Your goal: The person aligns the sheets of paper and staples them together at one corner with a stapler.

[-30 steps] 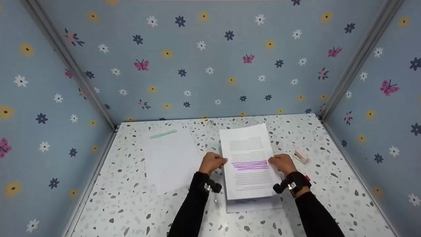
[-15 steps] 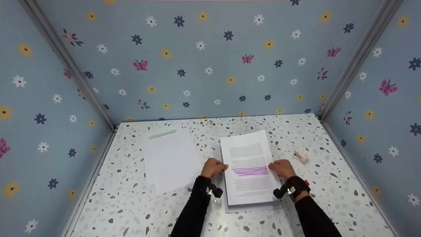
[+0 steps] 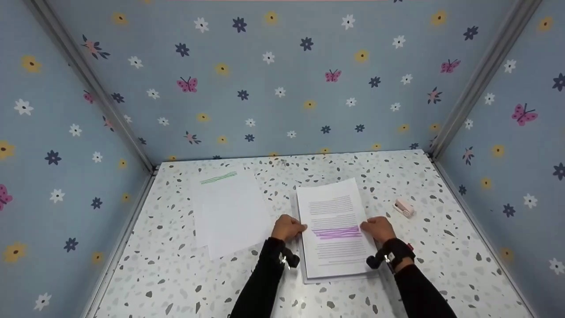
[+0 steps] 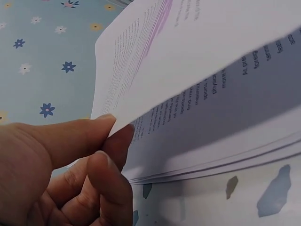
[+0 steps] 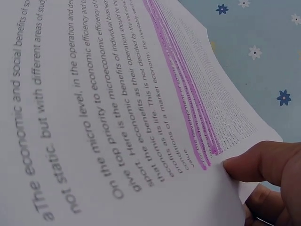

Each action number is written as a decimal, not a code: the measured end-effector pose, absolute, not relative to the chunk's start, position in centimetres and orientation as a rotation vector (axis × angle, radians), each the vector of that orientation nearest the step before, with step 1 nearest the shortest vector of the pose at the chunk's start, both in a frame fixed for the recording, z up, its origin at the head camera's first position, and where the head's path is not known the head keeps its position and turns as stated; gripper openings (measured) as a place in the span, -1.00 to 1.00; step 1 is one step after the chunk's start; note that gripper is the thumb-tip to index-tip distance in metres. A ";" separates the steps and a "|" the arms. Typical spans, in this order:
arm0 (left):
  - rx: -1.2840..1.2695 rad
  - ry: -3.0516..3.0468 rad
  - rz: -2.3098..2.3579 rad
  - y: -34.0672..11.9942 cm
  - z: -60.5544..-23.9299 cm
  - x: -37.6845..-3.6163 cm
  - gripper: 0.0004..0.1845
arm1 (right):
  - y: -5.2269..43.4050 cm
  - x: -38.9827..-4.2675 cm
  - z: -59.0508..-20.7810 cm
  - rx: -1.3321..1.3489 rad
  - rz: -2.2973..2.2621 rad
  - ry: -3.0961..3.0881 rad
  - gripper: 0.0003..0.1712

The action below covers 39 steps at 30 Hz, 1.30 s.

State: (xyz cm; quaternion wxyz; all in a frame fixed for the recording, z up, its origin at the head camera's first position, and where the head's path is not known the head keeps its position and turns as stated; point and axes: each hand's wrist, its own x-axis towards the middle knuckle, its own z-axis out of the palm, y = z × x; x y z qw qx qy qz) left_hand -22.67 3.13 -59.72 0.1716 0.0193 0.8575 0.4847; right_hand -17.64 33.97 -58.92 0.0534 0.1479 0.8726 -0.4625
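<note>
Printed sheet (image 3: 333,222) with purple highlighter strokes (image 3: 337,232) is over a paper stack (image 3: 329,280), right of centre on the terrazzo-patterned tabletop (image 3: 176,282). Whether it is one leaf or several: cannot tell.

Left hand (image 3: 289,227): its fingers (image 4: 80,139) pinch the sheet's left edge, thumb on top, index below. Right hand (image 3: 380,229): thumb on the face just beside the ends of the purple strokes, other fingers under the right edge; also a pinch. Neither hand has let go.

Progress, as judged: placement over the stack looks mostly done. Head view has the sheet nearly covering the stack, with only a narrow strip showing at the near edge. Outstanding: the sheet is not yet flat. Left wrist view shows its edge raised, with a gap above a shaded, printed page. Full alignment and release also appear undone.

Elsewhere: overlapping white sheets (image 3: 231,216), the upper end bearing green strokes (image 3: 219,178), lie to the left, apart from both hands. Small pink device (image 3: 404,208) lies beyond the right hand, untouched; type uncertain.
</note>
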 end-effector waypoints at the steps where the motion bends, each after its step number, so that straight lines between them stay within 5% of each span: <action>1: 0.050 2.433 1.375 3.1 -59.8 -22.7 -0.81 | 34.0 -17.7 -59.1 0.449 -1.408 2.653 -0.51; 39: 0.036 2.682 1.148 3.5 -60.3 -21.4 -0.68 | 33.2 -17.3 -60.2 0.446 -1.347 2.731 -0.53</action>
